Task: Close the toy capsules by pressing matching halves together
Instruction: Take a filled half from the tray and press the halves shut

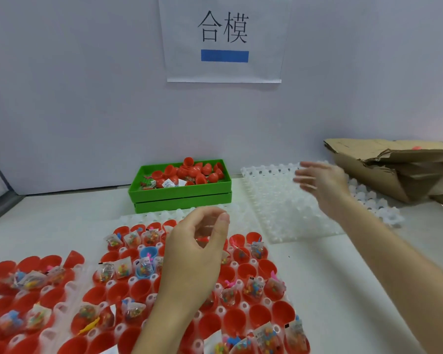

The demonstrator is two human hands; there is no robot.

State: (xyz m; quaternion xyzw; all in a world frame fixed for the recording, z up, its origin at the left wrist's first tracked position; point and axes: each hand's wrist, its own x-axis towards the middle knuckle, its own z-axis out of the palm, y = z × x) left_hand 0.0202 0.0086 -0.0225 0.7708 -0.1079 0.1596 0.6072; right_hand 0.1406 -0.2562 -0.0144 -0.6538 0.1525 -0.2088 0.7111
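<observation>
Two hands are raised above the surface [330,264], well apart from one another. The left hand [192,254] hovers over the nearest tray [243,306], its fingers loosely curled with thumb and forefinger close together; whether something small is pinched there cannot be told, as only a hint of pink shows in the gap. The right hand [320,181] is stretched forward with fingers spread and slack, holding nothing, just above an empty white tray [279,208].

Beneath the left hand, the tray's cells are filled with open red capsule halves [237,319], many carrying small toy packets [124,268]; one blue half [146,261] sits among them, just left of that hand. A second tray of filled halves [23,282] lies further left. Beyond the left hand, a green bin [179,192] holds a heap of loose red lids [192,171] with a few packets.

None of the capsules appears closed yet, so the step is judged to be the fetching of a lid. A lid is best taken from the green bin, set squarely rim to rim on a filled half, with the packet tucked fully inside so no film is trapped, and pressed straight down while the tray is steadied. The blue half would need a matching lid, which is not seen.

A crumpled cardboard box [394,169] lies to the right of the right hand.
</observation>
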